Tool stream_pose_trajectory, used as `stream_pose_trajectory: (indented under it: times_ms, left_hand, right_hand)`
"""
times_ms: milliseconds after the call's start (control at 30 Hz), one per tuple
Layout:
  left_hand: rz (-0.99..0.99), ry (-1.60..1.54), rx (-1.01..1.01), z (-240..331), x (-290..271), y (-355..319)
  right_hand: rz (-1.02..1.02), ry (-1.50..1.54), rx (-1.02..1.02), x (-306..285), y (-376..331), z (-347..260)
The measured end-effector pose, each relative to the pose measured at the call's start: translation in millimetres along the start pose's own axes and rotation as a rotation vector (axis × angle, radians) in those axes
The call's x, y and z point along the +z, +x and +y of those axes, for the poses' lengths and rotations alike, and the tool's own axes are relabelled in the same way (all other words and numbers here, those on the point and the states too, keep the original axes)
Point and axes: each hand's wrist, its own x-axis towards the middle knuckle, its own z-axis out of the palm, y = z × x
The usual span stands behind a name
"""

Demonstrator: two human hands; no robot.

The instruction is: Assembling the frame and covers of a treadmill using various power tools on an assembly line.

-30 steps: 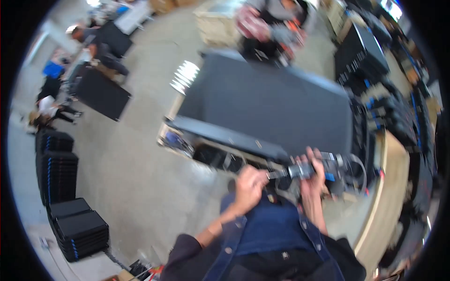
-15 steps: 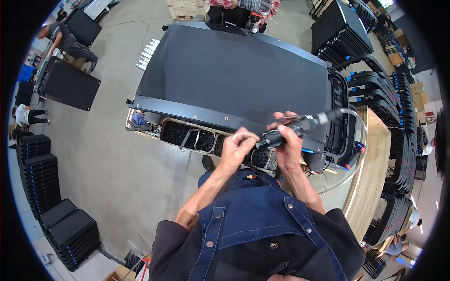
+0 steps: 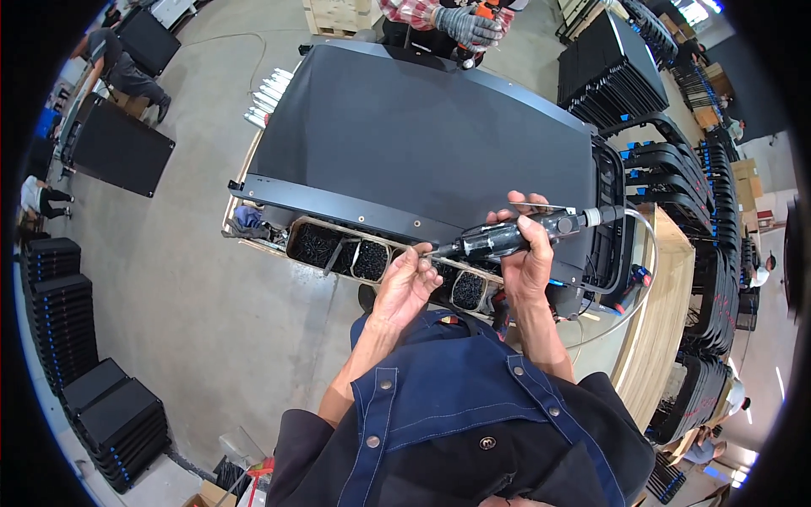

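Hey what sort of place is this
Probably a factory assembly shop: stacked matching black panels, heaped small screw-like black parts, and what looks like a pneumatic screwdriver in the right hand suggest it.

The grey concrete floor [image 3: 211,220] stretches wide around us, catching a soft, pale sheen. Over to my left, black panels [image 3: 59,313] stand in neat stacks, blue showing along their edges. A pale wooden crate [image 3: 336,15] sits across the way, and a long wooden bin [image 3: 655,296] off to the right, near cardboard boxes [image 3: 748,182]. In the far right corner glares a bright light [image 3: 694,13], window or lamp, I can't tell.
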Motion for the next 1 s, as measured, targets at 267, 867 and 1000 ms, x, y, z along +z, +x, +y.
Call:
stream_pose_trajectory:
  times_ms: [267, 867, 1000]
  left_hand:
    - [0.225, 0.621, 0.360, -11, 22, 3]
    - [0.387, -0.073, -0.159, 4, 3, 66]
    - [0.414, -0.125, -0.179, 3, -3, 61]
  right_hand:
    - [0.106, -0.084, -0.053, 4, -12, 16]
    - [-0.432, -0.657, -0.243, 52, 40, 54]
    - [-0.559, -0.695, -0.327, 49, 34, 59]
